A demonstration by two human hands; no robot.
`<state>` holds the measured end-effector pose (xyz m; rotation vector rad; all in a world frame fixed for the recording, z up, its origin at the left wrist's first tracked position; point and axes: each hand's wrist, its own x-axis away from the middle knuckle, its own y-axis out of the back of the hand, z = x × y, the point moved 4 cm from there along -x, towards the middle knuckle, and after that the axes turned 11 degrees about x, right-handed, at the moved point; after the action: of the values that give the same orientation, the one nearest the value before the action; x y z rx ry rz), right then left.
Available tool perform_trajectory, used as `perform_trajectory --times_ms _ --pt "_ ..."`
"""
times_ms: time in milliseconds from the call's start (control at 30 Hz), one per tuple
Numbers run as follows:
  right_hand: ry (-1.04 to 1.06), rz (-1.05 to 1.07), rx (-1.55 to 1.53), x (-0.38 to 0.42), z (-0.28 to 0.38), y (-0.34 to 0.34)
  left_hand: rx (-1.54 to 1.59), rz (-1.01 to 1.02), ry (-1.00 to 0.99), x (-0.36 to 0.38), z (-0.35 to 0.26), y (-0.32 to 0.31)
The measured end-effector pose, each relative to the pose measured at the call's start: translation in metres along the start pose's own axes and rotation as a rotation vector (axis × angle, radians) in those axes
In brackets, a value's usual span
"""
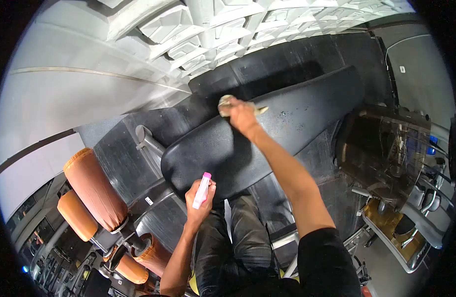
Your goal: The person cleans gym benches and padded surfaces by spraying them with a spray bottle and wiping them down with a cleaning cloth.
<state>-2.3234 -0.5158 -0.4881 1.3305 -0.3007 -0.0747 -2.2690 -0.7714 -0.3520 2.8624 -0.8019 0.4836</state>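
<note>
A long black padded bench (208,148) lies across the middle, with small wet-looking drops on its surface right of centre. My right hand (243,118), slightly blurred, is closed on a pale, crumpled cloth (226,105) at the bench's far side. Part of the cloth sticks out to the right of my fingers. Nearer to me, over the bench's near left edge, my left hand (200,202) grips what looks like a spray bottle (203,192), seen from above by its white and pink head. The pink tip points away from me, and the bottle's body is mostly hidden.
White wall panels with raised shapes (188,49) rise behind the bench. At the left stand orange-brown padded rollers (97,190) on a metal frame. A dark exercise machine (386,153) is to the right, above a wooden platform (386,222). Dark flooring (121,158) surrounds the bench.
</note>
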Motion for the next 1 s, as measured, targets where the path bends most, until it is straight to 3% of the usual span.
perform_trajectory --times_ms 67,100,133,233,300,333,400,433,467,533,667,733,767,800,900,967,1000 --pt "0.106 -0.185 -0.404 0.037 0.022 -0.010 0.002 0.011 0.010 -0.003 -0.006 -0.005" --pt "0.168 -0.071 -0.448 0.056 0.031 -0.013 0.003 0.019 0.018 -0.006 -0.010 -0.009" --pt "0.254 0.009 -0.399 0.075 0.032 -0.009 0.006 0.032 0.014 -0.008 -0.012 -0.012" --pt "0.391 -0.057 -0.186 0.109 -0.010 -0.007 0.037 0.036 0.038 -0.010 -0.019 -0.017" --pt "-0.057 -0.147 -0.195 0.118 -0.048 -0.001 0.014 0.045 -0.053 -0.009 -0.028 -0.022" --pt "-0.065 -0.142 -0.195 0.125 -0.042 0.000 0.015 0.052 -0.047 -0.007 -0.026 -0.022" --pt "-0.483 -0.181 -0.428 0.146 -0.032 0.001 0.105 0.022 0.010 -0.006 -0.018 -0.022" --pt "-0.376 -0.188 -0.363 0.159 -0.017 -0.020 0.144 0.035 0.075 -0.005 -0.022 -0.024" --pt "-0.274 -0.028 -0.321 0.175 -0.001 -0.038 0.143 0.045 0.071 -0.004 -0.022 -0.026" --pt "0.095 -0.059 -0.283 0.194 0.021 -0.025 0.162 0.018 0.140 0.002 -0.016 -0.027" --pt "0.229 0.011 -0.034 0.194 -0.036 -0.027 0.137 0.063 0.077 0.010 -0.018 -0.031" --pt "-0.344 0.026 -0.189 0.189 -0.066 0.004 0.116 0.089 0.047 0.013 -0.019 -0.033" --pt "-0.396 -0.242 -0.081 0.192 -0.062 -0.005 0.118 0.092 0.045 0.015 -0.018 -0.033" --pt "-0.620 0.091 -0.415 0.193 -0.044 0.003 0.133 0.083 0.083 0.017 -0.015 -0.032" --pt "-0.440 0.093 -0.513 0.221 0.003 -0.032 0.144 0.077 0.088 0.020 -0.007 -0.033" --pt "0.220 -0.004 -0.252 0.241 0.030 -0.035 0.138 0.073 0.066 0.024 -0.007 -0.031" --pt "0.222 -0.004 -0.253 0.247 0.013 -0.036 0.111 0.097 0.054 0.025 -0.009 -0.032"
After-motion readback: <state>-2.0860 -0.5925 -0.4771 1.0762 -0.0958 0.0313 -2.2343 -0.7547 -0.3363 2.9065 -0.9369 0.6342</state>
